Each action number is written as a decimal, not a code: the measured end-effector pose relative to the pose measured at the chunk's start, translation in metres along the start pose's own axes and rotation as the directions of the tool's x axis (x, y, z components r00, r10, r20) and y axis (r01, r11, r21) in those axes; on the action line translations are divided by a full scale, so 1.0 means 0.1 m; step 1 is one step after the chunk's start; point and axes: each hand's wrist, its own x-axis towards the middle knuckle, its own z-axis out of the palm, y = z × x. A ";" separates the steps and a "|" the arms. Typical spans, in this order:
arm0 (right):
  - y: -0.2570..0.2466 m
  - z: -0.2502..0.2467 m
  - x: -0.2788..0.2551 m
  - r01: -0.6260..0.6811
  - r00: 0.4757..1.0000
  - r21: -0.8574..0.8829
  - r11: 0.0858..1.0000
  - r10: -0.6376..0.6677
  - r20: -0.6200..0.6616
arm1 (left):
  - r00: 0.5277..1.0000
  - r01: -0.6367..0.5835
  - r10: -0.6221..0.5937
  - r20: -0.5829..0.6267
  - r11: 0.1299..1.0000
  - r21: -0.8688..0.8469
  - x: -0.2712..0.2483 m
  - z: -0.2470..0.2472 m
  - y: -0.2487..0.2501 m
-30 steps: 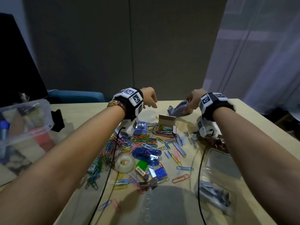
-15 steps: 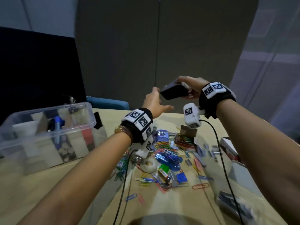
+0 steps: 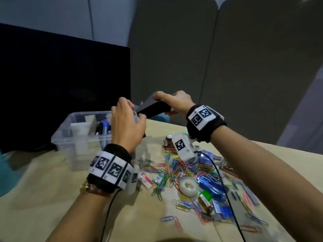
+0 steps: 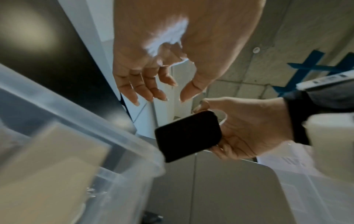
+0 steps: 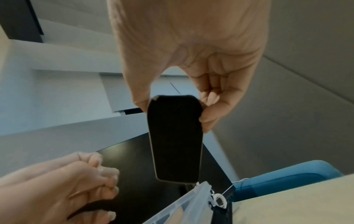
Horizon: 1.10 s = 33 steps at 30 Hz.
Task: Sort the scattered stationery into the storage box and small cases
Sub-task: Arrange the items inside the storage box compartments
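Hands raised over far left of table (image 3: pixel 52 198). Your right hand (image 3: pixel 176 102) pinches dark flat case (image 3: pixel 153 108) at one end, thumb on one edge, curled fingers on other; case held in air, above near-right corner of clear storage box (image 3: pixel 80 142). Your left hand (image 3: pixel 127 126) hovers just beside case's free end, fingers loosely bent, holding nothing. Box stands far left on table, items inside. Coloured paper clips (image 3: pixel 174 165), tape roll (image 3: pixel 189 186), blue stapler (image 3: pixel 212 186) scattered near right.
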 end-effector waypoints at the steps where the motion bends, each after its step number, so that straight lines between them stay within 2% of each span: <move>1: -0.02 0.06 0.02 0.012 1.000 -0.008 1.000 -0.012 0.015 | 1.000 0.017 -0.017 -0.019 1.000 0.003 0.05 -0.07 -0.09; 5: -0.20 0.30 0.12 0.082 0.992 -0.091 0.992 -0.073 0.099 | 0.996 0.057 -0.052 -0.073 0.996 0.076 0.20 -0.22 -0.42; 9: -0.37 0.53 0.24 0.222 0.972 -0.342 0.913 -0.179 0.152 | 0.994 0.099 -0.112 0.013 0.919 0.383 0.11 -0.16 -0.73; 11: -0.45 0.62 0.31 0.264 0.962 -0.423 0.867 -0.206 0.180 | 0.994 0.063 -0.097 0.048 0.877 0.476 0.04 -0.14 -0.81; 16: -0.50 0.89 0.44 0.382 0.922 -0.553 0.740 -0.270 0.277 | 0.994 0.053 -0.094 0.047 0.836 0.546 0.00 -0.14 -0.79; 22: -0.44 1.09 0.52 0.435 0.900 -0.622 0.651 -0.292 0.323 | 0.988 0.098 -0.147 0.053 0.848 0.521 -0.01 -0.18 -0.73; 31: -0.37 1.29 0.58 0.377 0.921 -0.625 0.683 -0.203 0.334 | 0.976 0.117 -0.195 0.092 0.837 0.534 0.02 -0.19 -0.76; 33: -0.42 1.24 0.62 0.348 0.915 -0.571 0.743 -0.138 0.379 | 0.977 0.114 -0.191 0.092 0.840 0.531 0.01 -0.19 -0.76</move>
